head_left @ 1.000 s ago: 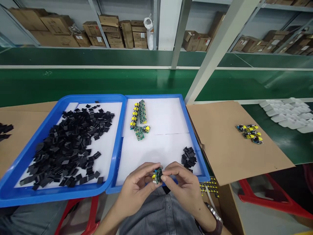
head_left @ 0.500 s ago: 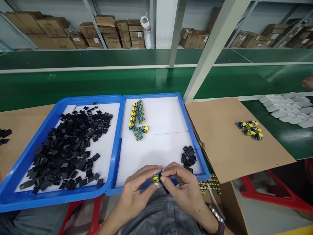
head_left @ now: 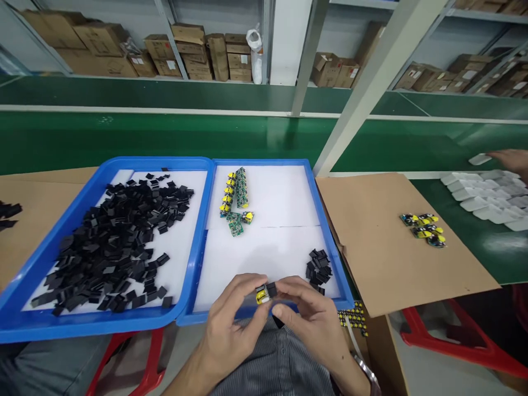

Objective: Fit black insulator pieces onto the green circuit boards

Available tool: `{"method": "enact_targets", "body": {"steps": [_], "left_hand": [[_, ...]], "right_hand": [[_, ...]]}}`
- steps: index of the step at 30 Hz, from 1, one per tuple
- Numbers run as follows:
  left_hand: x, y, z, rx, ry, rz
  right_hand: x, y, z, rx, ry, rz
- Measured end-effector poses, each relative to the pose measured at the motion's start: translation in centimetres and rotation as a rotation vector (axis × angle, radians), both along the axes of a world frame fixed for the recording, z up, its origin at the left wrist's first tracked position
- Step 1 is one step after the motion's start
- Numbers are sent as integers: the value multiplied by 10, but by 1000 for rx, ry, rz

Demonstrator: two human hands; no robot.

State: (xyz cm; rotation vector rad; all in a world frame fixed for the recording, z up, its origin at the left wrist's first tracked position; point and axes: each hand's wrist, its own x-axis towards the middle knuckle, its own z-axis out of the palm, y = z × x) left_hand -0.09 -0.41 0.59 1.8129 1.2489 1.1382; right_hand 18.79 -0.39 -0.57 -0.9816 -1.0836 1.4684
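I work in bright, even light that seems to fall from above. The white sheet (head_left: 280, 192) is brightest, with a faint, soft-edged shadow just beyond my hands (head_left: 233, 316). At left, the black pieces (head_left: 115, 242) merge into dark. Pale reflections streak the far green bench (head_left: 185, 135), and hazy glare lies at right near the white containers (head_left: 484, 198). Fine detail on the small board (head_left: 262, 296) is soft. Toward the edges, the wide lens stretches the left tray (head_left: 103, 323) and tilts the shelf uprights (head_left: 171, 38).
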Motion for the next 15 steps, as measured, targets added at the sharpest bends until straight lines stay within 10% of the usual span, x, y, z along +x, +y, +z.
{"method": "enact_targets", "body": {"steps": [15], "left_hand": [[13, -5, -15, 295, 92, 22]], "right_hand": [[-4, -5, -2, 50, -55, 25]]}}
